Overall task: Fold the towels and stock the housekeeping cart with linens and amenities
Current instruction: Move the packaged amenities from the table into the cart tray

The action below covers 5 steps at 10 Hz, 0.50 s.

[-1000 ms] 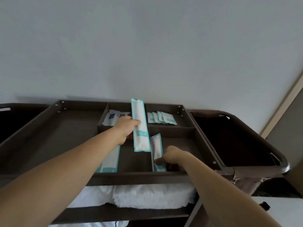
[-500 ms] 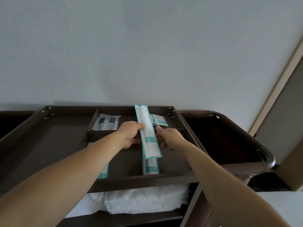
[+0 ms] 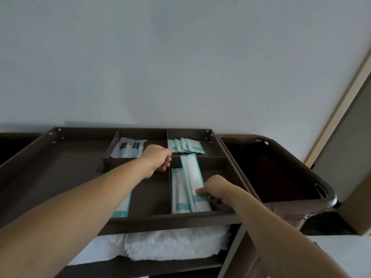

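A long white packet with teal edges (image 3: pixel 191 177) lies slanted in the front right compartment of the cart's brown top tray (image 3: pixel 160 218). My right hand (image 3: pixel 215 187) pinches its near end. A second long packet (image 3: pixel 179 191) lies flat beside it on the left. My left hand (image 3: pixel 158 158) hovers over the divider with fingers loosely curled and holds nothing. Another long packet (image 3: pixel 123 205) shows under my left forearm in the middle compartment. Folded white towels (image 3: pixel 170 243) sit on the shelf below the tray.
Small teal-edged sachets (image 3: pixel 187 145) fill the back right compartment and clear packets with dark labels (image 3: pixel 128 148) the back middle one. A dark brown linen bag (image 3: pixel 277 171) hangs at the cart's right end. The wall is close behind.
The long packet went from my left hand to my right and came down into the front right compartment. My left hand let go and stays above the divider.
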Motion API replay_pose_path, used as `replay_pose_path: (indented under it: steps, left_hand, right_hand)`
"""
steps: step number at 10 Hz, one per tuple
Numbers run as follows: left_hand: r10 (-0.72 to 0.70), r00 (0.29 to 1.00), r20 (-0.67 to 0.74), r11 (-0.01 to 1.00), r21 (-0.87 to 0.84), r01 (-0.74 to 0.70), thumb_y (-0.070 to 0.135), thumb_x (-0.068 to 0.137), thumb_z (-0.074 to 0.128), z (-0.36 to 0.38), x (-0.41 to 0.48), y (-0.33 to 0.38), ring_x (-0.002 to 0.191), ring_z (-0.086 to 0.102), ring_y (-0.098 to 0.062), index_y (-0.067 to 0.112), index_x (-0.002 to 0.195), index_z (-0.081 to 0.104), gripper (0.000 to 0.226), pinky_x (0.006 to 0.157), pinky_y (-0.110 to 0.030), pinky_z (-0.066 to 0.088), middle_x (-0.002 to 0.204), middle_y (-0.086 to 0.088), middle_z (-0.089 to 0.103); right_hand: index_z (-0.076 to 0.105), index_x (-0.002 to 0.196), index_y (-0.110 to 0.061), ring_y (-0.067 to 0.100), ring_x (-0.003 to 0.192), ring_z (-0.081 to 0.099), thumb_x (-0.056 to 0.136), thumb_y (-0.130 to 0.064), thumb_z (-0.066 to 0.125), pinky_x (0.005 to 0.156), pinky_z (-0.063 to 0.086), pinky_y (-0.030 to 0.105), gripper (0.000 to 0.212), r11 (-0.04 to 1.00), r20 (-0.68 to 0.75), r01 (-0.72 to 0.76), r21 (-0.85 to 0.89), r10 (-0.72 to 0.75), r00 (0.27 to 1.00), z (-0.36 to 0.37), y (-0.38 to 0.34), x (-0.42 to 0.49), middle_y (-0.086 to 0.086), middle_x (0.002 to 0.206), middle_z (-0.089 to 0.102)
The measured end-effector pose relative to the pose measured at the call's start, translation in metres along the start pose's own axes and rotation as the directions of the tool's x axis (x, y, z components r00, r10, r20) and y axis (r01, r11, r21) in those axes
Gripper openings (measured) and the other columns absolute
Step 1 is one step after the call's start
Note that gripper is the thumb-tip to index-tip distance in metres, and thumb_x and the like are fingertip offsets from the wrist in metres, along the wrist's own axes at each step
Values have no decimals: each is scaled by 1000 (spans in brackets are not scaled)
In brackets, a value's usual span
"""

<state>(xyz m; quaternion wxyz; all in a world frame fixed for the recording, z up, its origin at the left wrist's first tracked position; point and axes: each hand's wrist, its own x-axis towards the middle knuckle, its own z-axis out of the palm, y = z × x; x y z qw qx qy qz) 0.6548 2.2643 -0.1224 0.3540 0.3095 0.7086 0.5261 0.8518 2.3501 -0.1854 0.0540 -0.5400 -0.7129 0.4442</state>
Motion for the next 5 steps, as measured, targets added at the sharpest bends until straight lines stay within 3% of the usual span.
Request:
replay_pose_path:
  steps: [1, 3, 4, 5]
  left_hand:
    - [-7, 1000, -18, 1000, 26, 8, 11, 91, 58, -7, 0, -1, 61, 57, -16, 8, 80, 63, 13, 46, -24, 44, 75, -7, 63]
    - [-10, 1000, -4, 996, 85, 10, 10, 88, 57, -6, -11, -6, 64, 57, -16, 7, 81, 65, 11, 49, -25, 45, 79, -7, 64]
    - [11, 1000, 2, 987, 159, -11, 11, 87, 56, -7, -17, -8, 67, 57, -16, 9, 79, 65, 12, 51, -26, 44, 77, -6, 62]
    - [81, 997, 2, 956, 284, -78, 10, 84, 55, -15, -24, -10, 69, 47, -21, 12, 63, 52, 21, 57, -30, 37, 68, -7, 49]
  right_hand:
    - [57, 76, -6, 12, 28, 40, 80, -21, 81, 35, 31, 13, 29, 996, 4, -34, -87, 35, 999, 6, 9, 3, 6, 54, 56]
    - [58, 80, -6, 15, 31, 43, 78, -29, 81, 42, 38, 20, 32, 972, 24, -44, -230, 51, 998, 0, 4, 7, 5, 48, 59]
    - [57, 79, -8, 16, 38, 52, 76, -35, 83, 43, 41, 22, 37, 954, 37, -24, -297, 37, 999, 0, 6, 11, 4, 52, 62]
    - [55, 77, -16, 19, 70, 63, 71, -49, 82, 63, 50, 30, 43, 870, -8, -16, -493, 15, 1000, -3, 1, 10, 2, 76, 65]
